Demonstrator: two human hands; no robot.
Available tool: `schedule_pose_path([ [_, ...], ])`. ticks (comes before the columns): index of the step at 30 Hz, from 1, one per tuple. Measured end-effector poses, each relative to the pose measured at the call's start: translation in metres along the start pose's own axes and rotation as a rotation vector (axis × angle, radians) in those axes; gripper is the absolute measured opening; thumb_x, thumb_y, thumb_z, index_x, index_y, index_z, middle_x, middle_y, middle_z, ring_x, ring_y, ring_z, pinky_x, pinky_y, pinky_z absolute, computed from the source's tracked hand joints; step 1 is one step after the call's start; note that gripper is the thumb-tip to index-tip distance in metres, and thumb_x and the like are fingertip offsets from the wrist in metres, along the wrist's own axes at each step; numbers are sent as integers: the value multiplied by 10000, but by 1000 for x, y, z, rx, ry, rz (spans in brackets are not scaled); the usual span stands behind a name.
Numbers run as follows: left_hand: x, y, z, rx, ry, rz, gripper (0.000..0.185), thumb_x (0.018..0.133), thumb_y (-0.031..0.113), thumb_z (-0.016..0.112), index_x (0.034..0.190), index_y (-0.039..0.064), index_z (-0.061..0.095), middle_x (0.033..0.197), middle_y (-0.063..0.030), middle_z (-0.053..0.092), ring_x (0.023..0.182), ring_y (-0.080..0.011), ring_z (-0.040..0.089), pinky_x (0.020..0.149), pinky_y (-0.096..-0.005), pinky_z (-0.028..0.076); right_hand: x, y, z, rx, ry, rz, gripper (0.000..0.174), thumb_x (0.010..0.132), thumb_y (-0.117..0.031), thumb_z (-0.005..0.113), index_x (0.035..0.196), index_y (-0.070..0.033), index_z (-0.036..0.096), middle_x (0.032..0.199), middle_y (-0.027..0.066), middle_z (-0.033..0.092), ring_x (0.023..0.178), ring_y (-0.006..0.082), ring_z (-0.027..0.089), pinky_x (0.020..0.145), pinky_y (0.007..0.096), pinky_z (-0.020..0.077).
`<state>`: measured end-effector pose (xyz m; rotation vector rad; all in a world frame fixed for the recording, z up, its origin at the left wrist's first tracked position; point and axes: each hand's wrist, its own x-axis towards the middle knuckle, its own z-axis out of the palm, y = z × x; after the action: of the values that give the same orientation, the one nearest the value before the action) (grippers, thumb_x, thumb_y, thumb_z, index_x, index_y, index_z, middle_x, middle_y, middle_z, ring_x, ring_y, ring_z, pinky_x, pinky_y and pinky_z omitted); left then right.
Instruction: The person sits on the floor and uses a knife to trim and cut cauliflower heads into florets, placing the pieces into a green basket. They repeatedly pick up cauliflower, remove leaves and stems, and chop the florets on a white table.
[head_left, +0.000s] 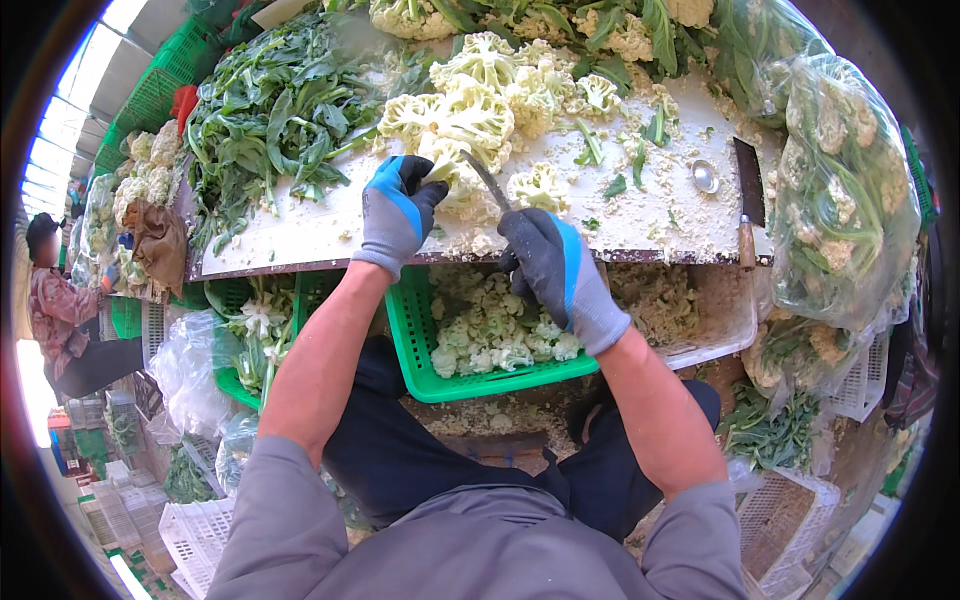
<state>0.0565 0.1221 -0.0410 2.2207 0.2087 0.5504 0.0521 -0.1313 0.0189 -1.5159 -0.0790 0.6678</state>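
Note:
My left hand (399, 211), in a grey, blue and black work glove, pinches a pale piece of cauliflower (442, 169) between thumb and fingers. In my right hand (551, 262), gloved alike, is a knife with a narrow curved blade (489, 180); its handle is hidden in the fist. The blade tip is close to the held piece. Cut cauliflower heads (469, 112) lie just beyond both hands on the white tabletop (300, 232). A smaller cauliflower piece (538, 187) rests near the right hand. Below the table edge, a green plastic crate (450, 391) holds cauliflower florets (487, 330).
Green leaves (277, 120) are heaped at the left. On the right lie a metal spoon (703, 177), a cleaver (750, 184) and bagged cauliflower (847, 195). A white crate (712, 349) with crumbs sits below. Another person (64, 307) is at the far left.

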Motion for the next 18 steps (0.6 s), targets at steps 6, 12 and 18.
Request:
schedule_pose_path([
  [6,6,6,3,-82,-22,-180,239,917,76,860,1109,-21,755,944,-45,764,820,-120,672,766,-308,563,8,51,16,-148,17,-157,375,1144,-381,620,1107,-11,671,815,58,666,615,113,573,582,310,485],
  [12,11,8,5,-110,-15,-274,266,924,87,844,1134,-39,742,966,-72,768,844,-135,679,785,-315,565,15,55,29,-173,35,-200,364,1153,-330,612,993,-4,637,738,122,626,632,186,559,602,383,479],
  [18,17,2,10,-56,33,-321,370,904,164,875,1154,-68,730,1013,-130,780,878,-198,705,812,-360,581,16,71,31,-164,82,-244,379,1149,-379,619,1035,-19,647,757,43,617,624,107,539,560,337,467],
])
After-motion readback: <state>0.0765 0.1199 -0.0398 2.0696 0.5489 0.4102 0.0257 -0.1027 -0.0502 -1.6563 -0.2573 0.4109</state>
